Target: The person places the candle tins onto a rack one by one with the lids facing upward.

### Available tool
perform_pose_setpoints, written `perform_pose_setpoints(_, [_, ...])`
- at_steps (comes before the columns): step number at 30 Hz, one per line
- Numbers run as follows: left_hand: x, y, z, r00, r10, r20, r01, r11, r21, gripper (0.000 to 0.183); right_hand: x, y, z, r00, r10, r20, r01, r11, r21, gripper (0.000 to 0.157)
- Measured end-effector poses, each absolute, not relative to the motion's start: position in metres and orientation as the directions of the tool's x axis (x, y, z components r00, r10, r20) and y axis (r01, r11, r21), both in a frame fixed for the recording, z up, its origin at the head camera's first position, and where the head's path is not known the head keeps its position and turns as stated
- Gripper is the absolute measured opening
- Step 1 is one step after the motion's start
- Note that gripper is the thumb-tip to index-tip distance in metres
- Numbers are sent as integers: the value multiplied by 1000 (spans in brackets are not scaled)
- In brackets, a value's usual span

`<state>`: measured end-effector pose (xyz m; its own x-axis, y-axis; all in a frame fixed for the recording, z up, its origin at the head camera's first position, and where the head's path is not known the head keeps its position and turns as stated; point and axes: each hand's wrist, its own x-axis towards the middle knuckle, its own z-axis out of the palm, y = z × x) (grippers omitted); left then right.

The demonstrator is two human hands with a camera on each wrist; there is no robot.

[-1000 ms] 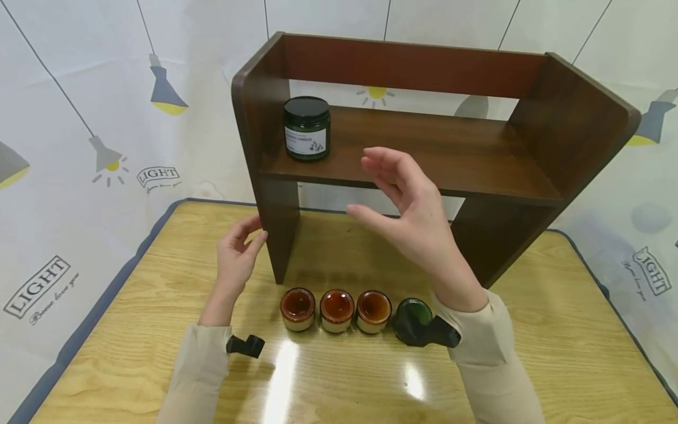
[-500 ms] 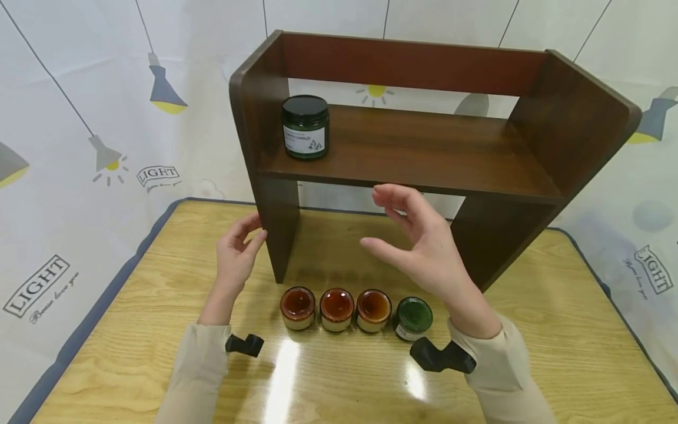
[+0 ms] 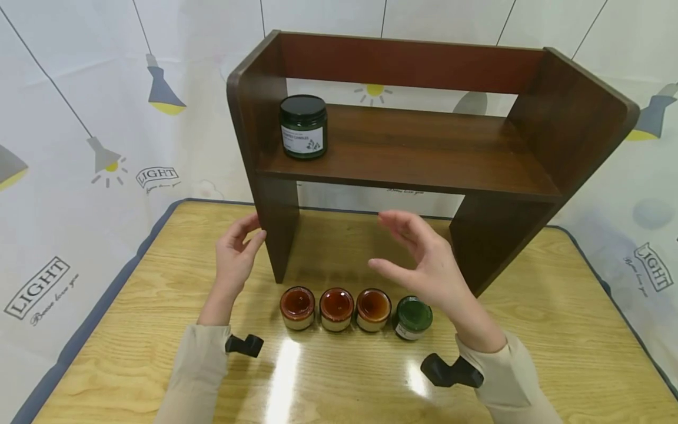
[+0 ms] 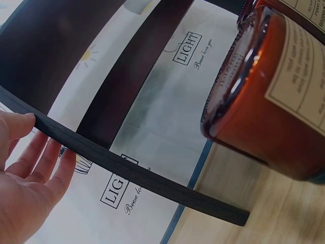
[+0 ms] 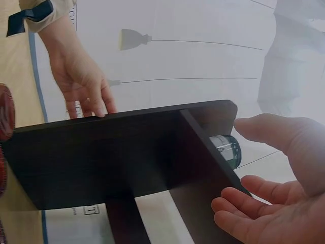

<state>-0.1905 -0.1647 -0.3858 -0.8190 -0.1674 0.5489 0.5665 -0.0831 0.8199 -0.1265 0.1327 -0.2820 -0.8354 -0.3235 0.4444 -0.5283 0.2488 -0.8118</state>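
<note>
My left hand (image 3: 235,253) touches the left side panel of a dark brown wooden shelf (image 3: 413,159). In the left wrist view its thumb lies on the panel's front edge, with relaxed fingers against the outer face. My right hand (image 3: 431,262) hovers in front of the shelf's lower opening, thumb and fingers spread apart around nothing. On the shelf board, at the left end, stands a lidded green candle jar (image 3: 304,126) with a white label. Below my right hand, a green candle jar (image 3: 413,318) sits on the table.
Three amber candle jars, left (image 3: 298,308), middle (image 3: 336,309) and right (image 3: 373,310), stand in a row on the wooden table (image 3: 339,383), left of the green one. A lamp-printed white cloth (image 3: 106,118) hangs behind the shelf.
My right hand has come down from in front of the shelf board to the lower opening, moving slightly right. The left hand and the jars stay in place.
</note>
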Motion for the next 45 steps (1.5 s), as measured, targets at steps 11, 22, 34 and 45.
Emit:
perform_pose_setpoints(11, [-191, -164, -386, -827, -170, 537, 554, -73, 830, 35, -118, 145, -307, -850, -330, 410, -505, 293, -812, 56])
perform_pose_setpoints(22, [-191, -165, -386, -832, -171, 528, 544, -69, 836, 34, -109, 157, -327, -862, -337, 379, -481, 306, -822, 53])
perform_pose_setpoints(34, [-191, -164, -385, -830, -172, 531, 549, -77, 832, 38, -102, 176, -356, -870, -324, 373, -474, 337, -813, 52])
perform_pose_setpoints(45, [-191, -165, -385, -830, -168, 532, 549, -76, 832, 39, -98, 193, -377, -883, -270, 383, -457, 317, -831, 51])
